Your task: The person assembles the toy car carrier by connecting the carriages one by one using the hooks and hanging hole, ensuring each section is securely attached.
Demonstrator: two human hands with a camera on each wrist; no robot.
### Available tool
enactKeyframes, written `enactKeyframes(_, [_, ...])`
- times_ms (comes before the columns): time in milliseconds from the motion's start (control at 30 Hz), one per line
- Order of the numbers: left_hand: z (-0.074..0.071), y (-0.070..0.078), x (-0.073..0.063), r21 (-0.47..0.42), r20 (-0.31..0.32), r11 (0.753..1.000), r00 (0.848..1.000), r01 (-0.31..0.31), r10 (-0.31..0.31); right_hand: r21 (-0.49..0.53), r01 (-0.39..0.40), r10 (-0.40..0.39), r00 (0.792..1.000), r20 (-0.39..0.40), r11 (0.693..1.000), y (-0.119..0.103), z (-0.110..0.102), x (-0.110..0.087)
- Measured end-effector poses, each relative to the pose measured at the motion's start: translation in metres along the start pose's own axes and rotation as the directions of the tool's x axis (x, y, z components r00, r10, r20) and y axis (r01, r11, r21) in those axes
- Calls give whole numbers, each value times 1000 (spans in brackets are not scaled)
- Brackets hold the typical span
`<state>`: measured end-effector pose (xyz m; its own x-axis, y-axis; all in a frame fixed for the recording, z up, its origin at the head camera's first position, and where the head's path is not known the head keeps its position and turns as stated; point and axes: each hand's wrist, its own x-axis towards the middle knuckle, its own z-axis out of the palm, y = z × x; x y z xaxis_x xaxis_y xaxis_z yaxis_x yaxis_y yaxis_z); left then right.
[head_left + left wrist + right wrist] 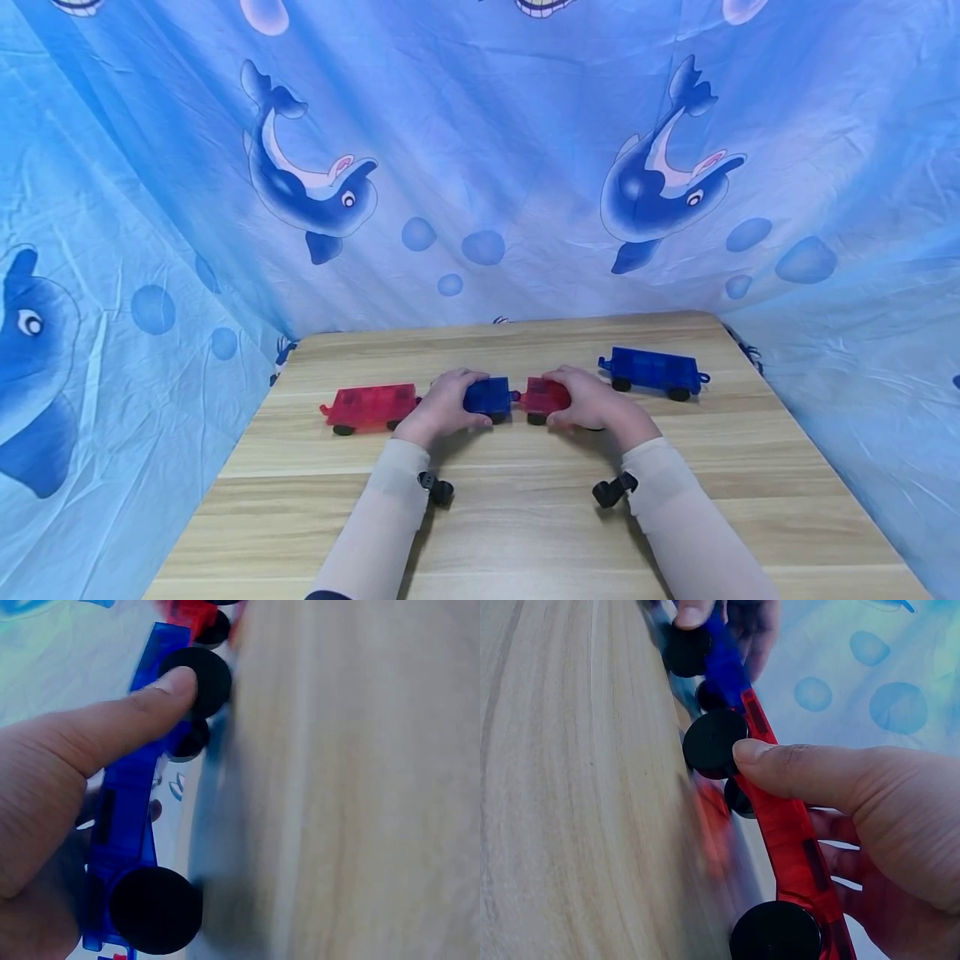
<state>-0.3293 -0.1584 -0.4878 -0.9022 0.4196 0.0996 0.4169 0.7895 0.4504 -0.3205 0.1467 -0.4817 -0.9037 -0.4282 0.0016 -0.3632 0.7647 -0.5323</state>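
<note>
My left hand (448,405) grips a translucent blue toy train car (489,395) with black wheels. In the left wrist view its thumb lies on a wheel (206,690). My right hand (588,398) holds a translucent red car (538,397), the thumb against a wheel (714,744) in the right wrist view. The two cars stand in line, hook ends meeting between the hands; whether they are linked I cannot tell. Another red car (371,406) stands at the left end of the held blue one, its near coupling partly hidden by my left hand.
A second blue car (652,372) stands apart at the back right of the wooden table (517,533), with a hook or ring at each end. A blue cloth (480,167) printed with dolphins hangs behind the table and along both sides.
</note>
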Motion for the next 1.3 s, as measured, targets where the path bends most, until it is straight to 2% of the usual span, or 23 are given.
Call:
enactKeyframes(133, [0, 1, -1, 28, 6, 1000, 1000, 2, -2, -5, 2, -2, 1000, 2, 1000, 1, 0, -1])
enactKeyframes(433, [-1, -1, -2, 8, 19, 1000, 1000, 18, -18, -43, -28, 26, 999, -34, 999, 1, -4, -3])
enactKeyframes(700, [-7, -9, -5, -30, 16, 999, 999, 29, -28, -82, -8, 3, 998, -59, 997, 0, 1, 1])
enactKeyframes(1000, [-14, -15, -10, -73, 31, 996, 998, 57, -55, -42, -4, 1, 998, -64, 999, -3, 9, 4])
enactKeyframes(1300, [-16, -20, -9, -77, 28, 996, 998, 51, -49, -28, -1, -1, 998, -56, 1000, -8, 9, 4])
